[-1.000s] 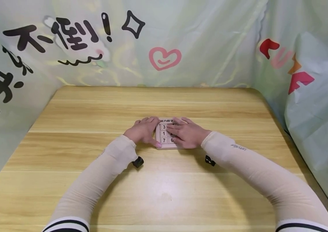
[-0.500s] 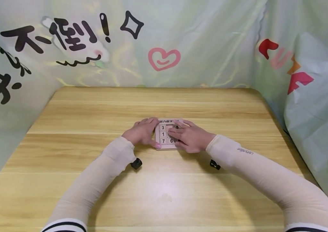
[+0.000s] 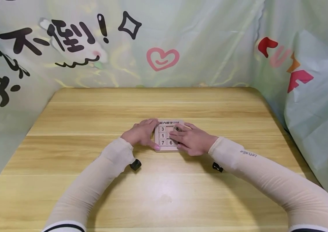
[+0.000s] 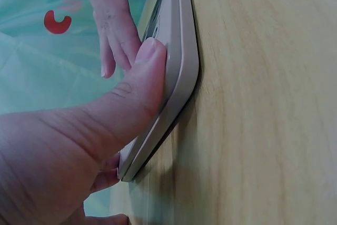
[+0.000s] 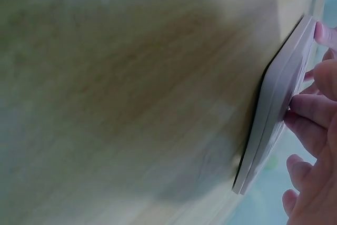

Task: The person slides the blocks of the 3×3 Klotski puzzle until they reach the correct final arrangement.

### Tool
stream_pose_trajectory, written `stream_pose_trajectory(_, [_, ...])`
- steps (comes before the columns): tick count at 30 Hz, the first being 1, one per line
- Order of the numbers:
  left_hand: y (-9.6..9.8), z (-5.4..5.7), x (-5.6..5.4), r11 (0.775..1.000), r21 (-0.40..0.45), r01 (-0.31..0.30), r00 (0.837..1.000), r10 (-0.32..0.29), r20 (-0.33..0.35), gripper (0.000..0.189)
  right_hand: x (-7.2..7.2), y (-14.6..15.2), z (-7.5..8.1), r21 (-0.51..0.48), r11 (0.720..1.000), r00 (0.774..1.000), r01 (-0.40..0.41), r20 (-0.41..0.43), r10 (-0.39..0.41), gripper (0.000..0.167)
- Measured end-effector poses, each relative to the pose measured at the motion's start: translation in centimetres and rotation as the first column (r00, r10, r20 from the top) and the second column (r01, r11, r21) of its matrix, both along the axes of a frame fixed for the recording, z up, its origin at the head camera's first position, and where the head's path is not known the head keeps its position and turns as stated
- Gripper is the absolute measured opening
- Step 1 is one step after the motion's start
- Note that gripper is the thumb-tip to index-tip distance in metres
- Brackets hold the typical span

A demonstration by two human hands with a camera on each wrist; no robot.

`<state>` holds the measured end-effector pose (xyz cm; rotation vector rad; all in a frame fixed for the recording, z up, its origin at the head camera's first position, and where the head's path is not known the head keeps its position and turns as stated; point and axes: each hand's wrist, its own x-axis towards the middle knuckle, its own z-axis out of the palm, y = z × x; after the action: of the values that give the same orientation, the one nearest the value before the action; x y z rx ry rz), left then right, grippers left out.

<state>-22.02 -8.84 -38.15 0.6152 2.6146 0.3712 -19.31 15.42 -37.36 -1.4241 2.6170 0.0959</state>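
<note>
A number slide puzzle (image 3: 168,149) lies flat on the wooden table, its title strip away from me. Tiles 3, 1, 7, 6 and 8 can be read, and the top middle slot is bare. My left hand (image 3: 141,132) grips the puzzle's left side, thumb at the near corner and fingers at the far one. Its thumb (image 4: 126,98) presses on the frame's edge in the left wrist view. From the right, my right hand (image 3: 197,140) reaches over the board with fingers extended. Two fingertips (image 5: 295,106) touch its face in the right wrist view; the tiles beneath are partly hidden.
The wooden table (image 3: 164,187) stretches around the puzzle on all sides. A printed cloth (image 3: 210,42) hangs behind the table and down both sides. Small black cameras (image 3: 135,164) sit beneath both wrists.
My right hand has drawn back a little to the right and toward me, uncovering the bare top middle slot and tile 8. The left hand keeps its grip on the puzzle.
</note>
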Motion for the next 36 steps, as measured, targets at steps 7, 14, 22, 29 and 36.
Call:
stream_pose_trajectory(7, [-0.1, -0.1, 0.1, 1.000, 0.000, 0.000, 1.000, 0.000, 0.000, 0.115, -1.2, -0.2, -0.4, -0.017, 1.000, 1.000, 0.015, -0.009, -0.015, 0.050])
stream_pose_trajectory(14, [-0.1, -0.3, 0.0, 1.000, -0.001, 0.004, 1.000, -0.004, 0.001, 0.115, -2.2, -0.4, -0.4, -0.015, 0.998, 0.998, 0.057, 0.012, -0.057, 0.051])
stream_pose_trajectory(22, [-0.1, -0.2, 0.1, 1.000, -0.001, 0.018, 1.000, -0.018, -0.005, 0.114, -1.9, 0.2, -0.1, -0.025, 0.997, 0.997, 0.072, 0.025, -0.072, 0.050])
stream_pose_trajectory(29, [-0.2, -0.2, 0.1, 1.000, 0.015, 0.016, 1.000, -0.016, -0.015, 0.114, -0.9, 1.5, 0.2, -0.044, 0.996, 0.997, 0.073, 0.016, -0.072, 0.049])
stream_pose_trajectory(36, [-0.2, -0.3, 0.1, 1.000, 0.024, 0.003, 1.000, -0.003, -0.008, 0.114, -0.3, 2.1, 0.1, -0.077, 0.995, 0.998, 0.064, 0.007, -0.064, 0.048])
